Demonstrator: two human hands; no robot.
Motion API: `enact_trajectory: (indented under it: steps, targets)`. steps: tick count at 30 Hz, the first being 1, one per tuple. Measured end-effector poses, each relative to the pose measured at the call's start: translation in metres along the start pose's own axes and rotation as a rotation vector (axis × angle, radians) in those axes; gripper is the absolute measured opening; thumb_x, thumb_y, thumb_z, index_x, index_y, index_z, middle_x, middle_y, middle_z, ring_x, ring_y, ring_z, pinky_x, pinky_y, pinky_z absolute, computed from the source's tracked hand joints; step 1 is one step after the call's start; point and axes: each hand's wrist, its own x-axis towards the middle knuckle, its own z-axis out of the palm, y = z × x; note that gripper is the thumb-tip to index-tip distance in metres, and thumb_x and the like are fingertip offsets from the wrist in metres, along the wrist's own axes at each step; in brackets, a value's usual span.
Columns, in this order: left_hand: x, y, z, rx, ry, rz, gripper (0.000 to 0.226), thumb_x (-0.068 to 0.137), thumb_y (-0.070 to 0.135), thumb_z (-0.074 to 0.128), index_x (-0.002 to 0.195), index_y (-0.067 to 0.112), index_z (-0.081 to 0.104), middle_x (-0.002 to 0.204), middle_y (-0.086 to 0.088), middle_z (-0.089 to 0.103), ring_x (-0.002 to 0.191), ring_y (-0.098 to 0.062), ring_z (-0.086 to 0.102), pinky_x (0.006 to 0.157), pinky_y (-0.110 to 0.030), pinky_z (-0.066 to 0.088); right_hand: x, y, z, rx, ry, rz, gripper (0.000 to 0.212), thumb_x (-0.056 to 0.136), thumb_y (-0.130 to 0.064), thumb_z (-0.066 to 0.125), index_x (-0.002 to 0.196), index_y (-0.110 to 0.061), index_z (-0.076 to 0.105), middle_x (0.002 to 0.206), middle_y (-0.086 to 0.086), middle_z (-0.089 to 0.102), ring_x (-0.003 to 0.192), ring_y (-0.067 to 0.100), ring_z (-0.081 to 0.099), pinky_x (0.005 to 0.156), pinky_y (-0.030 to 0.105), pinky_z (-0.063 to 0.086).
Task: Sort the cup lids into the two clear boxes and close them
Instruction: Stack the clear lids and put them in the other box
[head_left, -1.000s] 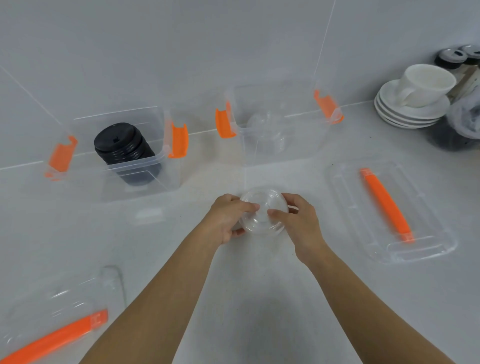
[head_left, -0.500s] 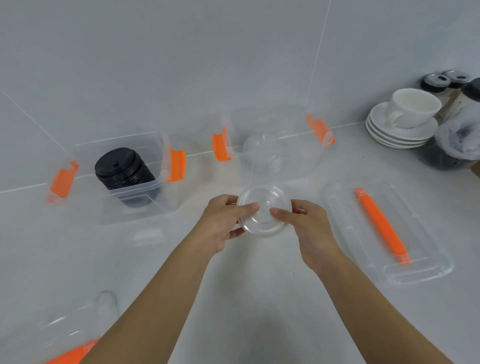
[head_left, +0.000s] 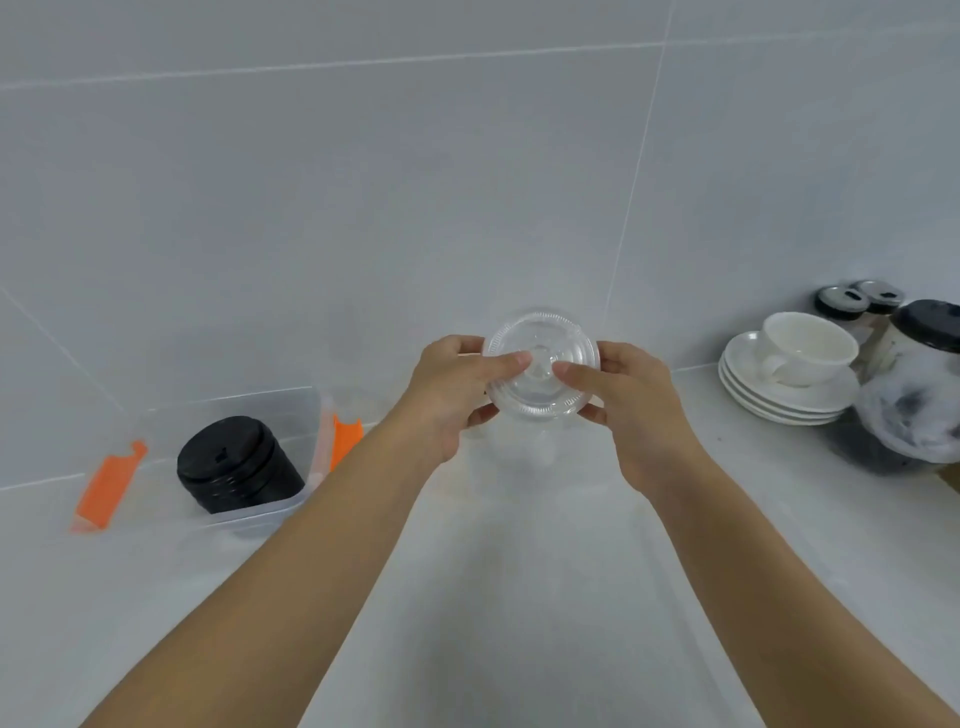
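Clear cup lid (head_left: 540, 364), centre frame, held above the tabletop (head_left: 519, 571): my left hand (head_left: 452, 389) and right hand (head_left: 634, 410) fingers grasp its rim.

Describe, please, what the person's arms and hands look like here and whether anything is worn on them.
Both forearms are bare as far as the frame shows: no sleeves, gloves or watch. No rings or bracelets are visible on the left hand or the right hand. The fingernails look short and unpainted.

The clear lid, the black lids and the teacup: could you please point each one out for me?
clear lid (head_left: 540, 387), head view, on its lower face
black lids (head_left: 228, 451), head view, top of the stack
teacup (head_left: 808, 356), head view, on its outer wall
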Motion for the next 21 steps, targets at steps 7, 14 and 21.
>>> enact_trajectory:
  steps: [7,14,21]
  targets:
    - [0.055,0.027,0.008,0.097,0.039,-0.039,0.031,0.078,0.017,0.071,0.105,0.005,0.062,0.103,-0.009,0.068,0.088,-0.023,0.064,0.083,-0.036,0.052,0.07,-0.012,0.006,-0.112,-0.099,0.066,0.032,0.079,-0.012,0.07,0.104,0.007,0.064,0.095,0.014,0.068,0.086,0.023,0.065,0.093,0.043,0.053]
    - [0.074,0.004,0.018,0.105,0.052,-0.269,0.034,0.085,0.024,0.062,0.117,0.013,0.056,0.107,-0.006,0.06,0.095,-0.026,0.058,0.089,-0.042,0.043,0.101,0.02,0.009,-0.239,-0.152,0.25,0.031,0.077,-0.015,0.072,0.098,0.006,0.065,0.113,0.021,0.066,0.104,0.031,0.064,0.09,0.042,0.054]
    - [0.088,-0.016,0.028,0.083,0.092,-0.458,0.043,0.092,0.028,0.054,0.133,0.017,0.046,0.111,-0.005,0.052,0.097,-0.027,0.053,0.088,-0.041,0.042,0.114,0.048,0.014,-0.348,-0.164,0.377,0.034,0.073,-0.02,0.073,0.101,-0.006,0.061,0.116,0.01,0.064,0.111,0.027,0.057,0.084,0.038,0.046]
